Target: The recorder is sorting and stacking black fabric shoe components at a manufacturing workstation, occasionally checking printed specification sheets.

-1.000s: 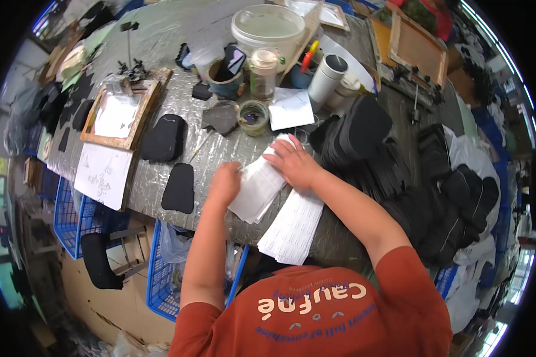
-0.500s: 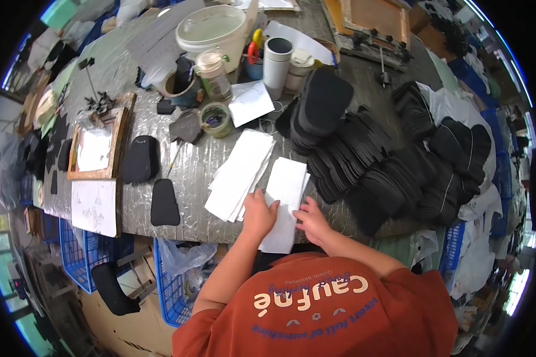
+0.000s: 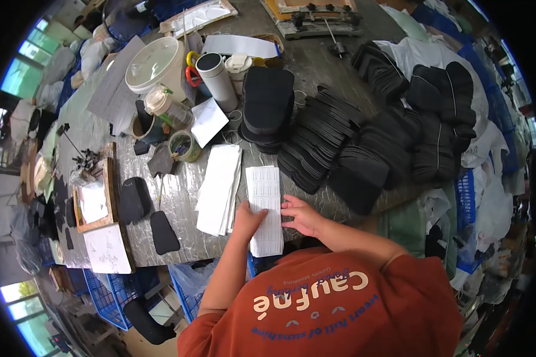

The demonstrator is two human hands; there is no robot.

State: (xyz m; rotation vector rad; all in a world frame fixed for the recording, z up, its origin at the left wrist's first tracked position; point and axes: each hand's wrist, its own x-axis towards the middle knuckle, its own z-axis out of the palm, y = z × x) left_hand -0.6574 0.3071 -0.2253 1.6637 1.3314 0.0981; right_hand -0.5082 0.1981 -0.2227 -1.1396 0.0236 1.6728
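A narrow stack of printed label sheets (image 3: 264, 190) lies at the table's front edge, between my hands. My left hand (image 3: 249, 221) grips its left side, thumb across the top sheet. My right hand (image 3: 304, 217) is at the right edge of the stack, fingers apart and fingertips at the paper's side. Just left of it, a fanned pile of blank white paper (image 3: 219, 187) rests on the table. Beyond my right hand are rows of black fabric-covered pads (image 3: 321, 140), with a taller pile of black pads (image 3: 268, 101) behind.
A white bucket (image 3: 155, 65), a white tumbler (image 3: 217, 80), a jar (image 3: 186, 146) and a plastic cup (image 3: 167, 107) stand at the back left. A wooden screen frame (image 3: 95, 202) and loose black pads (image 3: 164, 232) lie left. Blue baskets (image 3: 110, 297) are below the table edge.
The view has shifted and turned. The sheets between my hands showed a mostly blank white top and now show a printed face. My left hand keeps its grip; my right fingers stay by the edge.
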